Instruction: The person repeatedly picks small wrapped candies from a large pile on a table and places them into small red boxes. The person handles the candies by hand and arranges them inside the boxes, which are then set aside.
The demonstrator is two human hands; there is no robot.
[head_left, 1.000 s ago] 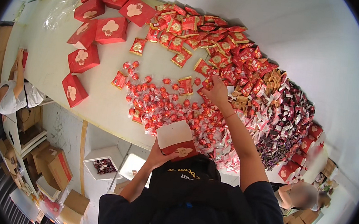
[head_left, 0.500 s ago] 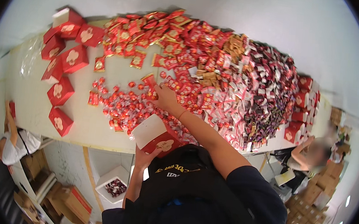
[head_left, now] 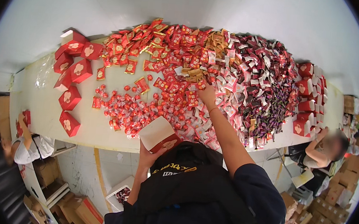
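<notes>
My left hand (head_left: 151,155) grips a red carton (head_left: 169,143) with a pale printed emblem, tilted against my front at the table's near edge. Its white side (head_left: 156,131) faces up, and what lies inside cannot be made out. My right hand (head_left: 207,96) is stretched over the sweets, fingers closed on a small red candy packet (head_left: 201,85). Around that hand lie red packets (head_left: 177,88), brown packets (head_left: 194,76) and pink-and-white wrapped sweets (head_left: 230,83). Red balls in clear wrappers (head_left: 132,112) spread to the left of it.
Red cartons stand in a group at the left (head_left: 70,98) and stacked at the right (head_left: 303,106). Red-and-gold packets (head_left: 125,43) and dark wrapped sweets (head_left: 272,77) cover the far side. One person (head_left: 35,146) is at the left, another (head_left: 321,150) at the right.
My right hand has moved right, from beside the red balls to the brown and pink sweets. My left hand still holds the carton. The whole view has shifted slightly.
</notes>
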